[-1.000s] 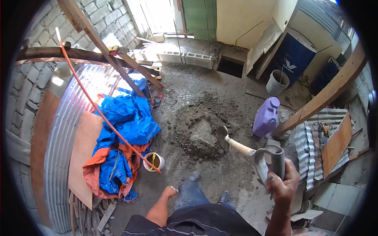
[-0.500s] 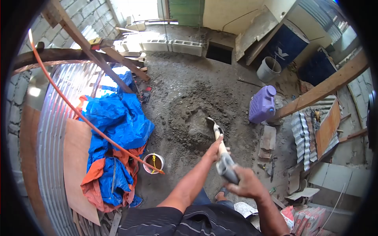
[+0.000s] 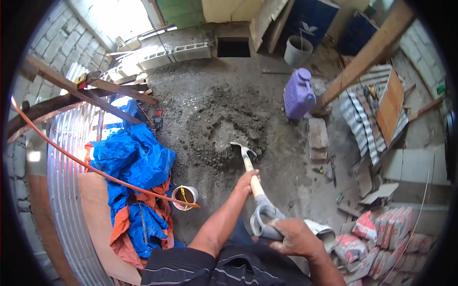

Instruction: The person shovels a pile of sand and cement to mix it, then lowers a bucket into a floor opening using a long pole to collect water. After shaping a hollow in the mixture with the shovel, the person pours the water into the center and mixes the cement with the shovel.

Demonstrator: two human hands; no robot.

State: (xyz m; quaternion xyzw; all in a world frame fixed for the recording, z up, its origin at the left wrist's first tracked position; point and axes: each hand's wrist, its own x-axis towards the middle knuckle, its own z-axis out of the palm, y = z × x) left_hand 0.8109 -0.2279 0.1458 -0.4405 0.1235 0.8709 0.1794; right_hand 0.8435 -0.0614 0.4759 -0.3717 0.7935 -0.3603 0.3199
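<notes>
A shovel (image 3: pixel 256 185) slants from the lower middle up to a heap of wet grey mix (image 3: pixel 229 128) on the floor. Its blade tip is at the near side of the heap, partly sunk or hidden there. My left hand (image 3: pixel 248 181) is wrapped round the pale wooden shaft. At the shovel's grey D-shaped handle, my right hand (image 3: pixel 293 237) is closed on the grip. A white bucket (image 3: pixel 185 198) with a yellow cord stands to the left of my left forearm.
Blue and orange tarps (image 3: pixel 138 157) lie at left under an orange hose (image 3: pixel 95 170). Rightward are a purple jug (image 3: pixel 298 94), a wooden post (image 3: pixel 365 56), blocks (image 3: pixel 317 138) and cement bags (image 3: pixel 393 229). A dark floor opening (image 3: pixel 233 47) lies beyond the heap.
My left hand came up from beside my leg and took hold of the shaft. The shovel swung from the right to the near side of the heap. The view shifted.
</notes>
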